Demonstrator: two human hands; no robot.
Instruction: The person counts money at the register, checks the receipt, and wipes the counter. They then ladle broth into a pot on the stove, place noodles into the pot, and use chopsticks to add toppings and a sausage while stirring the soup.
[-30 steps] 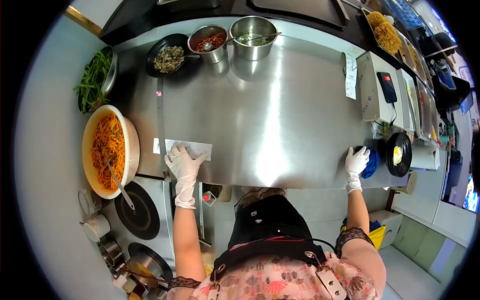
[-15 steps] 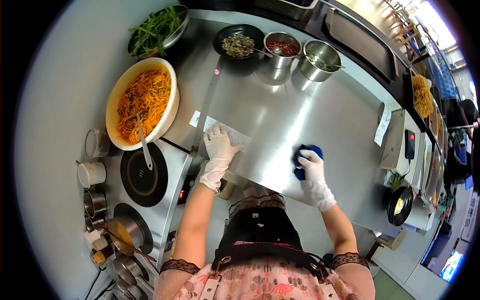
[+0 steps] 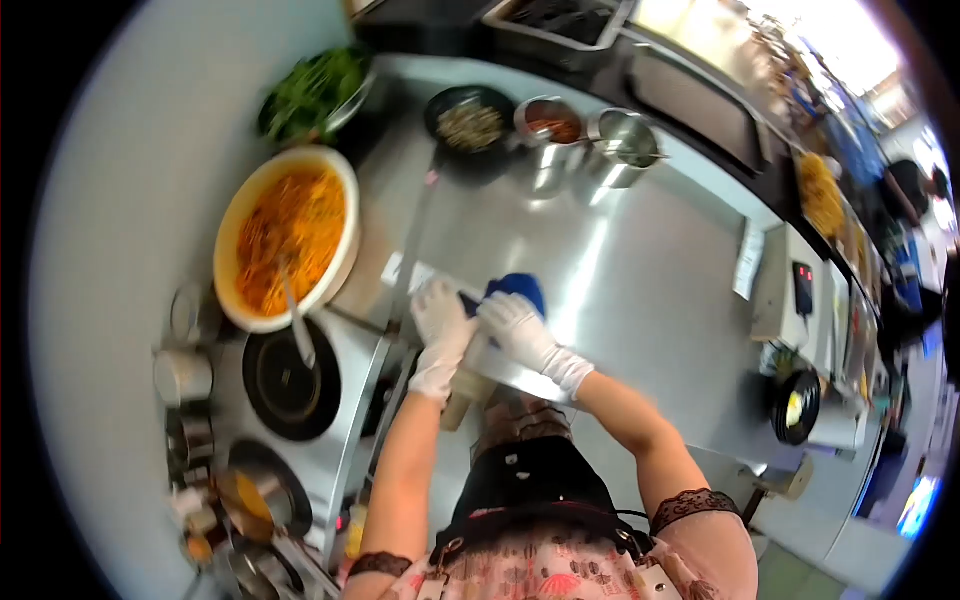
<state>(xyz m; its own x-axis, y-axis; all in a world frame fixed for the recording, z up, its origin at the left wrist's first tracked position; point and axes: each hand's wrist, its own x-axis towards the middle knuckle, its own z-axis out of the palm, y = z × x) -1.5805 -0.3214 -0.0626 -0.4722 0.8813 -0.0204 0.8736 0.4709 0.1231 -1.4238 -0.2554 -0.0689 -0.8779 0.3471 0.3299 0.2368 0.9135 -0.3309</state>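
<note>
Both hands wear white gloves and meet near the front edge of the steel table (image 3: 660, 330). My left hand (image 3: 441, 325) lies over a white paper slip (image 3: 405, 272), fingers pointing away from me; motion blurs them. My right hand (image 3: 520, 332) is closed on a blue cloth (image 3: 520, 290), which bunches out beyond the fingers, and its fingertips come close to my left hand. Part of the cloth is hidden beneath the gloves.
At the left stand a large bowl of orange shreds (image 3: 343, 240) with a spoon and a bowl of greens (image 3: 350, 105). A black bowl (image 3: 437, 108) and steel pots (image 3: 622, 178) line the back. Black plates (image 3: 782, 418) and a scale (image 3: 778, 290) sit right.
My right hand has swept left across the table with the blue cloth, from beside the black plates to beside my left hand. My left hand has stayed on the paper. The view has turned.
</note>
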